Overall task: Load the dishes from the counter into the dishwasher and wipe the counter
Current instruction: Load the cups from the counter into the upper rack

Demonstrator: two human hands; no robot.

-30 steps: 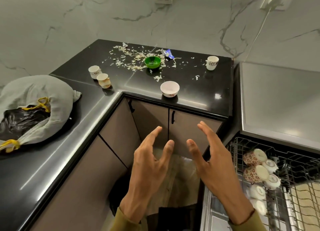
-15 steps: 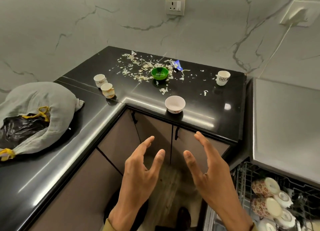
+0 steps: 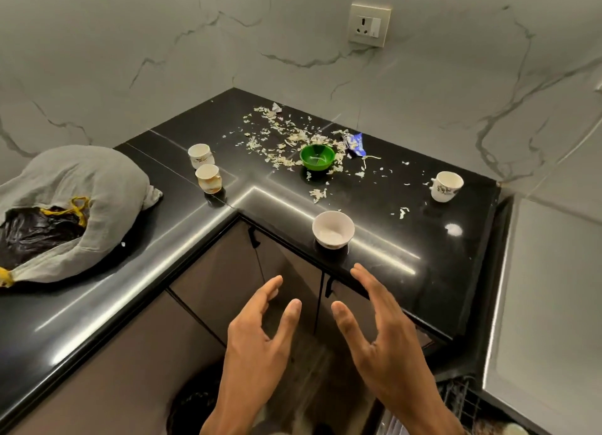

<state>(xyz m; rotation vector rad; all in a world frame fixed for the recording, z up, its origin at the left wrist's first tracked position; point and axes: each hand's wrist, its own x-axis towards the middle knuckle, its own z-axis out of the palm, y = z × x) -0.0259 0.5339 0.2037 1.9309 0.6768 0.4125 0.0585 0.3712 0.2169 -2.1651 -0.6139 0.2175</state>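
left hand (image 3: 257, 343) and right hand (image 3: 384, 340) relaxed, holding nothing, below white bowl (image 3: 333, 229)

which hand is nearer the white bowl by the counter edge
Right. The right hand has its fingertips just below the white bowl, slightly to its right; the left hand sits lower and further left.

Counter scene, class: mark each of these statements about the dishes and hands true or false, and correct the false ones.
1. The green bowl sits among scattered scraps. True.
2. The right hand holds the white bowl. False: it is empty, short of the bowl.
3. Two cups stand side by side near the counter's inner corner. True.
4. The left hand grips a cloth. False: it holds nothing.
5. A lone cup stands at the counter's right end. True.
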